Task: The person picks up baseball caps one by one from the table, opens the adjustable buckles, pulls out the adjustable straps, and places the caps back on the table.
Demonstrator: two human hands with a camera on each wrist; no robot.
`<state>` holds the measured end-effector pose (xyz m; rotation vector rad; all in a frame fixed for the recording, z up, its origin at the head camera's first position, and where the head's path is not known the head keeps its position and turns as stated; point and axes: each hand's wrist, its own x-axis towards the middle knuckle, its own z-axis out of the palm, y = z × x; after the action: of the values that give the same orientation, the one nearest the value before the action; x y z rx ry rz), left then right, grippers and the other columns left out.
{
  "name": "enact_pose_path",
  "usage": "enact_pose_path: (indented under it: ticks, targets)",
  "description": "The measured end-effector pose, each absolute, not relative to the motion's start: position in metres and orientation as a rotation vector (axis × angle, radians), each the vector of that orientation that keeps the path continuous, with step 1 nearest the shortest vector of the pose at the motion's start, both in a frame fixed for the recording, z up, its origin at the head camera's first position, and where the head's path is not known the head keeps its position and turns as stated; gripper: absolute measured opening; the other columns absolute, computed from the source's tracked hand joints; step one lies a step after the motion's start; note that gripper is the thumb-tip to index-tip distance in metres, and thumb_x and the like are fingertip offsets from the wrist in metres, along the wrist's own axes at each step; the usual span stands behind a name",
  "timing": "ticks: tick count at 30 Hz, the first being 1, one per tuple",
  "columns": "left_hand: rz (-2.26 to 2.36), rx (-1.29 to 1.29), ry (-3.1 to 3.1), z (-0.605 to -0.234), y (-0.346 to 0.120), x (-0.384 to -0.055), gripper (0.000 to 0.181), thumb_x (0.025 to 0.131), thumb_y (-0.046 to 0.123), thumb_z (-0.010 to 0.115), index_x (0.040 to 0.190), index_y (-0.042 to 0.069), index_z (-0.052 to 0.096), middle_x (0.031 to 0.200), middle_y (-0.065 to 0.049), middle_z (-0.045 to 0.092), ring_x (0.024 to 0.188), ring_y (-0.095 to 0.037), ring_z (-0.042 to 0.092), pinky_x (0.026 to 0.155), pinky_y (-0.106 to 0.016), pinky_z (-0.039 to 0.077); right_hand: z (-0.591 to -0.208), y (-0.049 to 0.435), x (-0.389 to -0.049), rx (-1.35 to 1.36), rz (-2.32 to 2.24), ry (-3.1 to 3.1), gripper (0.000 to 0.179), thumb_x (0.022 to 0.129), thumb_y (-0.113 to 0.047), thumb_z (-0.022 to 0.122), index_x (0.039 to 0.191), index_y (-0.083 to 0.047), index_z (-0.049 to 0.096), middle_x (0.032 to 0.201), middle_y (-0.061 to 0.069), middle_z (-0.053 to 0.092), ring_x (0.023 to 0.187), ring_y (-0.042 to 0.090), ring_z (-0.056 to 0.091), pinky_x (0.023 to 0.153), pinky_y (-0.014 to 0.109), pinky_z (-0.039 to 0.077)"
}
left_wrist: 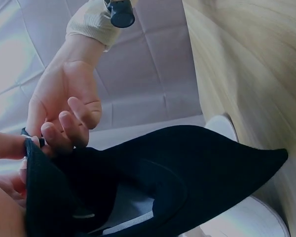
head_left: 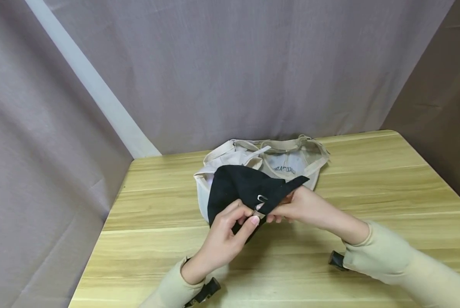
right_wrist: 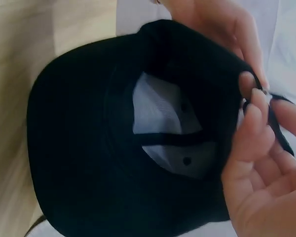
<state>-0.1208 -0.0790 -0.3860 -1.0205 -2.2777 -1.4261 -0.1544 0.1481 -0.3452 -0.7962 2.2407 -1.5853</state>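
A black baseball cap [head_left: 233,184] is held up off the table between both hands, its back strap [head_left: 296,183] towards the right. My left hand [head_left: 224,233] pinches the small metal buckle [head_left: 258,214] on the strap between thumb and forefinger. From the other side my right hand [head_left: 304,204] holds the strap close to the buckle, its free end sticking out above that hand. Seen from the right wrist, the cap's brim [right_wrist: 74,138] points left and its pale lining [right_wrist: 158,106] shows inside. The right fingertips [right_wrist: 256,106] meet the strap there.
Behind the black cap, a beige cap [head_left: 317,160] and a whitish cap [head_left: 203,194] lie together on the wooden table [head_left: 368,179], openings up. Grey curtains [head_left: 253,72] hang behind the far edge. Both sleeves carry a dark wrist device.
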Motion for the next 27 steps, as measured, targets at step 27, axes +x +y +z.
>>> enact_pose_path:
  ticks: [27]
  targets:
    - [-1.579, -0.972, -2.064, -0.402, -0.073, -0.12, 0.014, 0.089, 0.001, 0.074, 0.086, 0.01, 0.065, 0.076, -0.004, 0.046, 0.073, -0.017, 0.049, 0.064, -0.022, 0.042, -0.358, 0.134, -0.146, -0.779, -1.97, 1.823, 0.011, 0.097, -0.001, 0.058, 0.094, 0.006, 0.066, 0.073, 0.0, 0.067, 0.067, 0.011, 0.061, 0.059, 0.025, 0.052]
